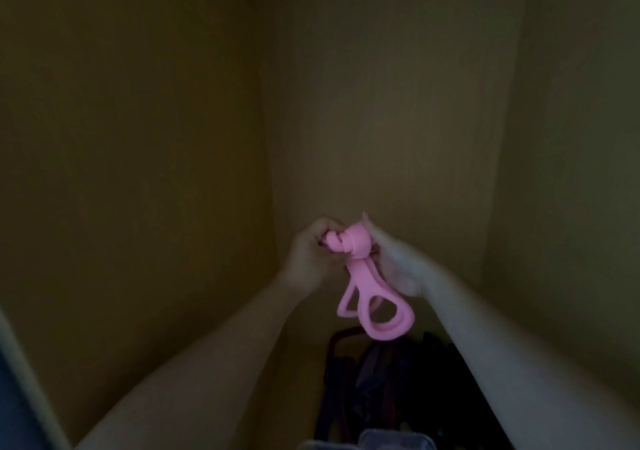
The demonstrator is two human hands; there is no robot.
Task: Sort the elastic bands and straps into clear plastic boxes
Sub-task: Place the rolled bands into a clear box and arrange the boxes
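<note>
A pink elastic band, knotted at its top, hangs in the air in front of a dim wall corner, its loops dangling down. My left hand grips the knotted end with curled fingers. My right hand holds the band from the right side, fingers blurred by motion. Below them lies a dark heap of straps and bands. At the bottom edge the rims of clear plastic boxes just show.
Yellowish walls close in on the left, back and right, forming a narrow dark nook. A pale edge with a dark surface crosses the lower left corner.
</note>
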